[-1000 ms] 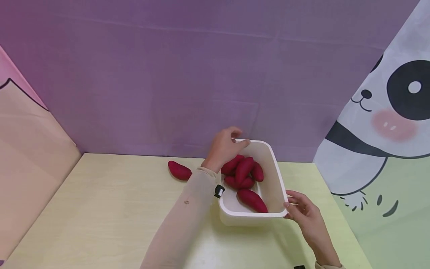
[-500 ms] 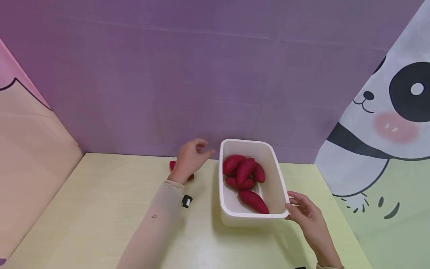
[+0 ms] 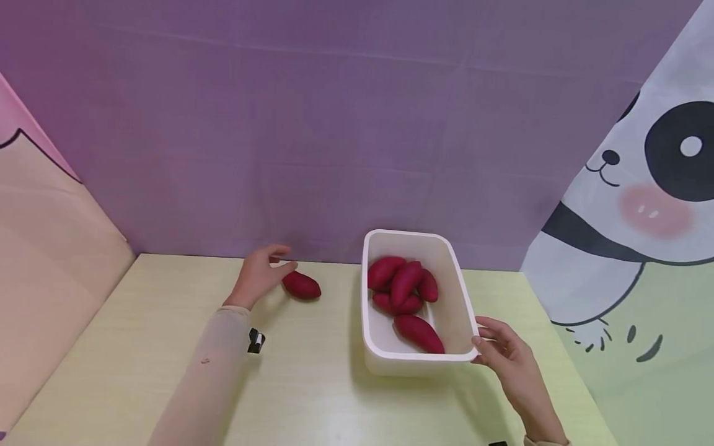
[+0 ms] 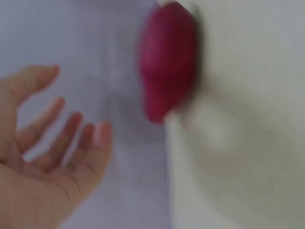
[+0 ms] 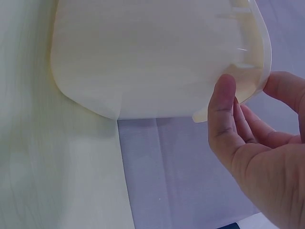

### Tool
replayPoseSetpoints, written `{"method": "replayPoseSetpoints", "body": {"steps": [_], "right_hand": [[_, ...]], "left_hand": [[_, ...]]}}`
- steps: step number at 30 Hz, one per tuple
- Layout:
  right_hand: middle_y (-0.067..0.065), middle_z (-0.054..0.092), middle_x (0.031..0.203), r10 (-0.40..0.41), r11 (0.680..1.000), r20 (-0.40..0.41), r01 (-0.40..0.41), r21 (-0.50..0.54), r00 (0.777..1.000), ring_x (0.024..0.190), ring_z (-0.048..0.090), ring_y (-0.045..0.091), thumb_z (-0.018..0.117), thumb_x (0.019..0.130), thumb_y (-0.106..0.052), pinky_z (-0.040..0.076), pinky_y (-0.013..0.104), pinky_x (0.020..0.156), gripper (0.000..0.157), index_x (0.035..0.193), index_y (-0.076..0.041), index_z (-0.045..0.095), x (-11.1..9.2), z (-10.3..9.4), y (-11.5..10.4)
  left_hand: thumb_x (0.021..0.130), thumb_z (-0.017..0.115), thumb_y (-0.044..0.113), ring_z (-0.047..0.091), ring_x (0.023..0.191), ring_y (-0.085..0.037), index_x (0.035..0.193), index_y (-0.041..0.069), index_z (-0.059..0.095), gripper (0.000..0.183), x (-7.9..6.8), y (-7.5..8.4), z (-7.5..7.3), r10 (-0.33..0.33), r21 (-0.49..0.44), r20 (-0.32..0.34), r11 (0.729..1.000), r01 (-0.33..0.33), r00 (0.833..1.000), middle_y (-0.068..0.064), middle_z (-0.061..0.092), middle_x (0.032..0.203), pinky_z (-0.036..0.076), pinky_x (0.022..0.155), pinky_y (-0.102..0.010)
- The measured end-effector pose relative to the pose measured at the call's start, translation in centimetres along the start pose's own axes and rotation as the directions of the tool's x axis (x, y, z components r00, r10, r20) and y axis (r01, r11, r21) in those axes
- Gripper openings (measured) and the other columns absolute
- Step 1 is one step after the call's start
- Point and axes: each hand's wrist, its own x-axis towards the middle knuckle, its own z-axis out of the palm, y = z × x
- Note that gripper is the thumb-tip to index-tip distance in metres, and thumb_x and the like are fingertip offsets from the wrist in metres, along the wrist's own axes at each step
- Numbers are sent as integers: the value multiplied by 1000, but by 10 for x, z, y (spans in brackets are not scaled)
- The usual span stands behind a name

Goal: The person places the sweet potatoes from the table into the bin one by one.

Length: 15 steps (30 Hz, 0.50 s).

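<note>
A lone dark-red sweet potato (image 3: 302, 287) lies on the table near its back edge. My left hand (image 3: 258, 277) hovers at its left end, fingers relaxed and holding nothing; the left wrist view shows the sweet potato (image 4: 167, 59) blurred and apart from the fingers. To the right stands a white plastic bin (image 3: 462, 297) with several sweet potatoes (image 3: 406, 282) piled toward its back and one more sweet potato (image 3: 418, 333) at the front. With thumb and fingers my right hand (image 3: 513, 362) pinches the bin's front right rim, seen closely in the right wrist view around the bin wall (image 5: 152, 62).
The pale wooden table (image 3: 167, 347) ends at a purple cloth backdrop (image 3: 279, 136) close behind the bin. Printed cloths stand at both sides, a panda (image 3: 641, 204) on the right one. A small black device (image 3: 256, 341) sits at my left wrist.
My left hand has moved left from the bin's back rim, over the lone sweet potato, to its left end. My right hand stays on the rim, and the bin stays put.
</note>
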Motion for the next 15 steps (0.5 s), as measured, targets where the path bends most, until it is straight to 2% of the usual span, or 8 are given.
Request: {"method": "replayPoseSetpoints", "body": {"steps": [2, 7, 11, 15], "right_hand": [[15, 65, 110, 3, 1000, -5, -3, 0, 1000, 89, 69, 18, 63, 96, 2, 60, 36, 71, 38, 131, 12, 52, 0, 0, 0], [17, 64, 110, 13, 1000, 0, -13, 2, 1000, 88, 69, 20, 63, 96, 2, 60, 37, 71, 38, 131, 13, 52, 0, 0, 0], [19, 63, 111, 10, 1000, 2, -10, -15, 1000, 88, 69, 22, 63, 96, 2, 60, 38, 71, 38, 131, 12, 52, 1, 0, 2], [21, 63, 111, 5, 1000, 1, -5, -18, 1000, 88, 69, 24, 63, 96, 2, 60, 38, 71, 37, 131, 12, 53, 1, 0, 2]], "left_hand": [[94, 70, 26, 50, 128, -40, 134, 6, 61, 46, 4, -19, -2, 6, -21, 44, 1000, -5, 999, -16, 57, 137, 44, 101, -53], [96, 67, 25, 39, 138, -40, 141, 9, 56, 49, 13, -54, -5, -33, -58, 160, 997, 43, 987, -14, 47, 148, 36, 106, -60], [97, 65, 19, 35, 140, -42, 146, 7, 50, 53, 20, -66, -7, -42, -85, 233, 994, 63, 971, -16, 42, 152, 35, 107, -61], [97, 63, 15, 36, 139, -43, 149, 1, 44, 57, 26, -72, -6, -27, -144, 307, 987, 75, 951, -20, 38, 153, 40, 106, -54]]}}
